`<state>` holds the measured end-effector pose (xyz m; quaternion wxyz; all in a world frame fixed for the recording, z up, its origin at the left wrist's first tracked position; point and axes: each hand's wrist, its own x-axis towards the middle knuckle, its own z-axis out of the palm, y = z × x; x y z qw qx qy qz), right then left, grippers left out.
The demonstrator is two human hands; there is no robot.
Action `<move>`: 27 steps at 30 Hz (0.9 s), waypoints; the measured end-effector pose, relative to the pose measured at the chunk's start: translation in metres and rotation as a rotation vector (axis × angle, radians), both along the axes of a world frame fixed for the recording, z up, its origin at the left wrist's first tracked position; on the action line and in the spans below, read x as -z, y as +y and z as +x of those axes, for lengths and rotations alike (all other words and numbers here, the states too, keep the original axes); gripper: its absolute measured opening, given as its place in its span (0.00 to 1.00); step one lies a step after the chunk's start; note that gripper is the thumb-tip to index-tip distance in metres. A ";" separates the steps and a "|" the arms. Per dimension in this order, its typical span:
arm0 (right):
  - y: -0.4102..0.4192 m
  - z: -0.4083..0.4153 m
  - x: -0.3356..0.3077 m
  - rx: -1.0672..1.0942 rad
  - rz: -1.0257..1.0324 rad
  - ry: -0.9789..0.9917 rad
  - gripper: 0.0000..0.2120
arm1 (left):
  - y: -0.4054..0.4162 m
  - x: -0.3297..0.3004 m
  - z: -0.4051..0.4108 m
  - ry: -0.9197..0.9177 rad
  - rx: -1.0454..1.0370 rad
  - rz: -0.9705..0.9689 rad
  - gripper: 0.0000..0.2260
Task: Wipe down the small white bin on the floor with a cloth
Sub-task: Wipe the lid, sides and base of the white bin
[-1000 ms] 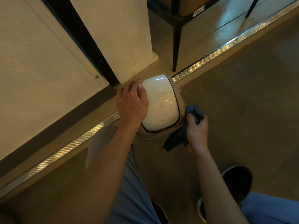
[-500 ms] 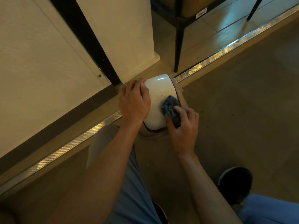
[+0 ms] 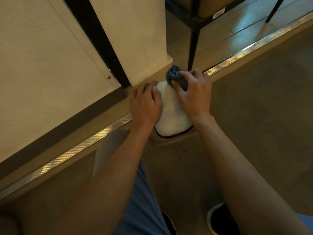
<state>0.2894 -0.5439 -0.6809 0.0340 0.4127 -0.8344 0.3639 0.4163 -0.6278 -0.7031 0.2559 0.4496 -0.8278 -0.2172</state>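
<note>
The small white bin point(image 3: 171, 114) stands on the floor point(image 3: 254, 116) against the metal threshold strip point(image 3: 71, 153). The left hand point(image 3: 145, 106) lies loosely curved on its lid (probably steadying it), while the right hand point(image 3: 193, 92) pinches a bunched blue cloth point(image 3: 176, 76) at the lid's far edge, wiping.

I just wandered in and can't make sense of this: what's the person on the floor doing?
A person is cleaning a small white bin that stands on the floor beside a metal threshold strip. The left hand rests on the bin's domed lid to steady it. The right hand grips a bunched blue cloth and presses it against the far end of the lid.
</note>
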 end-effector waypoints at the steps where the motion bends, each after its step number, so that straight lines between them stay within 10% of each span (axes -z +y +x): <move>1: 0.005 0.005 0.002 -0.007 -0.025 -0.002 0.19 | 0.000 0.000 0.000 0.004 -0.002 0.008 0.16; 27: 0.086 0.077 0.034 -0.115 0.254 0.042 0.12 | -0.002 0.004 0.002 0.007 0.014 0.002 0.17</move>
